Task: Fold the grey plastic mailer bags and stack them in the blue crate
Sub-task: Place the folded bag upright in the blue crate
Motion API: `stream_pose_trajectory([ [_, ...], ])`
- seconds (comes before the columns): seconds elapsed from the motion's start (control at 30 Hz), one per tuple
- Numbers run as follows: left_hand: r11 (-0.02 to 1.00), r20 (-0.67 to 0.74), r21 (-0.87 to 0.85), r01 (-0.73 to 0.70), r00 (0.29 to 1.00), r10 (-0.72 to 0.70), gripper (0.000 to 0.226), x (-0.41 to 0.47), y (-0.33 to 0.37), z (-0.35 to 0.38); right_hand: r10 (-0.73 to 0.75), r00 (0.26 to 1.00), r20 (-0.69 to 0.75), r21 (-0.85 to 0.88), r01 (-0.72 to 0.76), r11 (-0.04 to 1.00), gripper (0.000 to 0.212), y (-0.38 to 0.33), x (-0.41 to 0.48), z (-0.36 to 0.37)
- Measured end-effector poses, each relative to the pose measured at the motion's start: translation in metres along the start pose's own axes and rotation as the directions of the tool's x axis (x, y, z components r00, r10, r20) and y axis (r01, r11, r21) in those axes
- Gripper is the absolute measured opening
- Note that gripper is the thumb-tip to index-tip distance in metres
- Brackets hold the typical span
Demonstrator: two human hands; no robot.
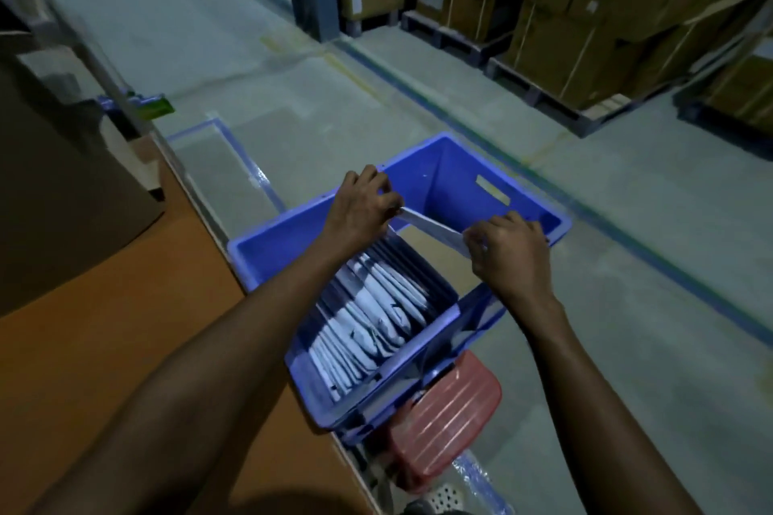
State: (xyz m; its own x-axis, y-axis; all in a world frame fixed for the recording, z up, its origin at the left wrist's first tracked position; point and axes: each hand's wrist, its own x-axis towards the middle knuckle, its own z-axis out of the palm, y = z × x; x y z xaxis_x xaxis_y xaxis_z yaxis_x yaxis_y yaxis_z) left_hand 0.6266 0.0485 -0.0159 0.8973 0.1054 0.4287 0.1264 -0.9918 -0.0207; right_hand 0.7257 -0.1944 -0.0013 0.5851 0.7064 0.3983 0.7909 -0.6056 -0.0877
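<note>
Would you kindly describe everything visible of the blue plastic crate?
The blue plastic crate is a rectangular, open-topped bin with sloping walls, a thick rim and a handle slot in its far wall. It stands upright at the edge of the orange-brown tabletop, above a red ribbed plastic object. Its near half holds folded grey mailer bags on edge; the left hand and right hand hold another grey mailer over its middle.

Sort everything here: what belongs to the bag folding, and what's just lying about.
Job: left hand, right hand, the grey bag they hold, stacked bags, blue crate.
Lying about: red plastic box, cardboard boxes, green pack.
</note>
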Motion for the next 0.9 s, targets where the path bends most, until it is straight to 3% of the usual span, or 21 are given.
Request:
stream_pose_trajectory([
  [0.1, 1.0, 0.087, -0.01, -0.03, 0.996, 0.03, 0.013, 0.013, 0.0, 0.039, 0.109, 0.958, 0.264, -0.074, -0.092, 0.993, 0.021, -0.001, 0.01, 0.02],
  [0.17, 0.998, 0.145, -0.027, -0.058, 0.987, 0.062, 0.013, 0.021, 0.0, 0.061, 0.166, 0.901, 0.401, -0.114, -0.131, 0.985, 0.004, -0.004, 0.017, 0.032],
  [0.27, 0.991, 0.261, 0.006, -0.136, 0.957, 0.13, 0.019, 0.03, -0.005, 0.089, 0.214, 0.793, 0.57, -0.144, -0.16, 0.976, 0.025, -0.006, 0.029, 0.048],
  [0.4, 0.976, 0.334, 0.01, -0.217, 0.921, 0.201, 0.017, 0.032, -0.017, 0.108, 0.158, 0.659, 0.736, -0.098, -0.127, 0.987, 0.04, -0.009, 0.048, 0.07],
  [0.57, 0.976, 0.398, -0.042, -0.212, 0.893, 0.211, 0.024, 0.023, -0.03, 0.126, 0.111, 0.463, 0.88, -0.031, -0.177, 0.984, 0.049, -0.005, 0.068, 0.104],
  [0.73, 0.99, 0.487, -0.115, -0.087, 0.863, 0.132, 0.037, 0.03, -0.031, 0.134, 0.036, 0.301, 0.953, 0.053, -0.282, 0.958, 0.048, 0.001, 0.08, 0.127],
  [0.8, 0.99, 0.541, -0.137, -0.026, 0.836, 0.097, 0.044, 0.036, -0.026, 0.136, 0.025, 0.248, 0.968, 0.054, -0.307, 0.95, 0.047, 0.001, 0.083, 0.129],
  [0.9, 0.983, 0.597, -0.185, 0.006, 0.795, 0.108, 0.035, 0.038, -0.02, 0.146, 0.018, 0.196, 0.98, 0.055, -0.362, 0.931, 0.047, -0.002, 0.081, 0.127],
])
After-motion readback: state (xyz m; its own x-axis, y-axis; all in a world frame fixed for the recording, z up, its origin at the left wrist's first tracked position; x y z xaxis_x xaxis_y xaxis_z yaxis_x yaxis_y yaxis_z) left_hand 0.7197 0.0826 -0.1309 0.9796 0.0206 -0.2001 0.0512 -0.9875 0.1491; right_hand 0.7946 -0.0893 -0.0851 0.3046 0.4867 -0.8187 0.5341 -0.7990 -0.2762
